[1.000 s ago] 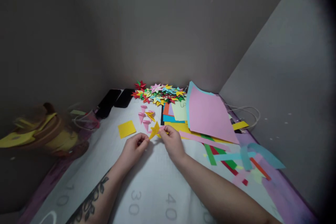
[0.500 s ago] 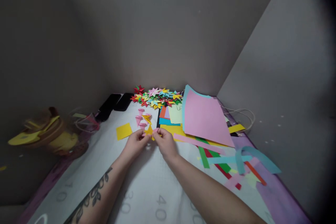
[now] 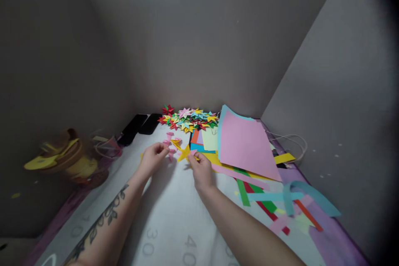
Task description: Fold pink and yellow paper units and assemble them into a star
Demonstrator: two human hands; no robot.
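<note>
A partly assembled paper star [image 3: 184, 153], with yellow points and a pink one, is pinched between the thumb and fingers of my right hand [image 3: 202, 171]. My left hand [image 3: 153, 158] has come away from the star to its left. Its thumb and fingertips are closed at a folded pink paper piece [image 3: 166, 143], which they partly cover. More pink folded pieces [image 3: 170, 134] and a yellow folded piece [image 3: 176, 144] lie just beyond the hands on the white mat [image 3: 174, 216]. A yellow paper square [image 3: 141, 156] is mostly hidden behind my left hand.
Finished multicoloured paper stars [image 3: 190, 118] are heaped at the back wall. Large pink sheets [image 3: 246, 145] and coloured paper strips [image 3: 264, 197] lie on the right. Two black phone-like slabs [image 3: 149, 124] lie back left. A brown pot-like container [image 3: 68, 156] with yellow paper stands at left.
My left hand has let go of the star and moved left to the pink pieces. My right hand keeps the star, now turned so its yellow points show. The view has shifted slightly.
</note>
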